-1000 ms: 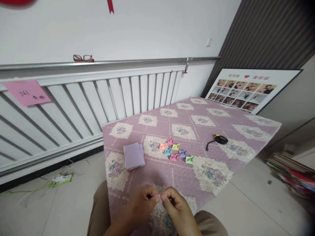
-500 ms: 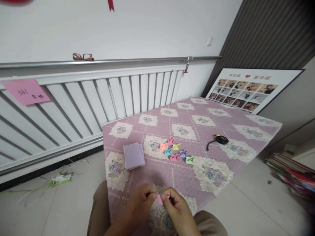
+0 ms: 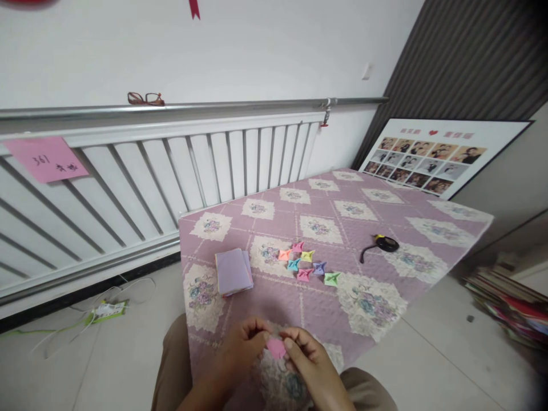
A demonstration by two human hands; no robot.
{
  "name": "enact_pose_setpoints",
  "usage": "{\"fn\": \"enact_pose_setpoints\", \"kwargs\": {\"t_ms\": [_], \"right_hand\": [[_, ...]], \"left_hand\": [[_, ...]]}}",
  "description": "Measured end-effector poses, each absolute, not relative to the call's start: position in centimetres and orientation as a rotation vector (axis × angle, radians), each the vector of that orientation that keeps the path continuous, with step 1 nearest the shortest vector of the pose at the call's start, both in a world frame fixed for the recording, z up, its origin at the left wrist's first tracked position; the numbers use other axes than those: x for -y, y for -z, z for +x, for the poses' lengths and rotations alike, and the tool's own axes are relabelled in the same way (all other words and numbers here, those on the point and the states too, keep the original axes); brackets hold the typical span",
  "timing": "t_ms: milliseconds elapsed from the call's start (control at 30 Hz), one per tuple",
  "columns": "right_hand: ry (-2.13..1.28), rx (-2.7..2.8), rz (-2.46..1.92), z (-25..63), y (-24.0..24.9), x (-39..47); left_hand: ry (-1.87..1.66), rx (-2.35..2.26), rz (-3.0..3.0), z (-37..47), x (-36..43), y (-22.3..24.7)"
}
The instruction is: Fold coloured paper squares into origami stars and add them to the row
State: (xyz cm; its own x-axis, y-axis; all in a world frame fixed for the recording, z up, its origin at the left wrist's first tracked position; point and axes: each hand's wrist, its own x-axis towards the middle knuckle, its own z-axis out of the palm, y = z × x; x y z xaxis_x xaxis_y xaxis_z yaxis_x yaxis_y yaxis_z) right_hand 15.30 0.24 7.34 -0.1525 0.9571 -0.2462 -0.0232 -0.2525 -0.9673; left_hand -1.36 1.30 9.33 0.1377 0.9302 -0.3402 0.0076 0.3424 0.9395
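A small folded piece of pink paper [image 3: 276, 347] is held above the near edge of the table. My left hand [image 3: 246, 351] pinches its left side between thumb and fingertips. At its right side, my right hand [image 3: 309, 359] grips it the same way, thumb in front. Farther back on the cloth lie several small folded paper shapes, among them a green one [image 3: 331, 278], a blue one [image 3: 293, 264] and a yellow one [image 3: 307, 256]. Left of them sits a stack of square paper sheets [image 3: 233, 273], a lilac sheet on top.
A flowered tablecloth [image 3: 274, 214] covers the table. A black and yellow tape measure [image 3: 386, 244] with a strap lies at the right. Behind the table are a white radiator [image 3: 240, 160] and a photo board [image 3: 428, 154]. On the floor at left is a power strip [image 3: 107, 311] with cables.
The pink paper has been turned so that more of its flat face shows between my hands. My right fingers have shifted slightly to the right; the things on the table stay put.
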Motion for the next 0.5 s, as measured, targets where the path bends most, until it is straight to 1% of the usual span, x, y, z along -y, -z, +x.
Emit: {"fn": "enact_pose_setpoints", "kwargs": {"t_ms": [100, 367, 500], "right_hand": [[-1.488, 1.139, -1.257, 15.5, -7.9, -0.1], [-1.094, 1.639, -1.101, 15.9, -9.4, 0.0], [-1.017, 1.737, -1.129, 15.7, -9.1, 0.1]], "left_hand": [[-0.887, -1.257, 0.943, -1.5, -1.4, -8.9], [-0.862, -1.207, 0.862, -1.6, -1.8, -7.5], [-0.820, -1.224, 0.922, -1.5, -1.7, -7.3]]}}
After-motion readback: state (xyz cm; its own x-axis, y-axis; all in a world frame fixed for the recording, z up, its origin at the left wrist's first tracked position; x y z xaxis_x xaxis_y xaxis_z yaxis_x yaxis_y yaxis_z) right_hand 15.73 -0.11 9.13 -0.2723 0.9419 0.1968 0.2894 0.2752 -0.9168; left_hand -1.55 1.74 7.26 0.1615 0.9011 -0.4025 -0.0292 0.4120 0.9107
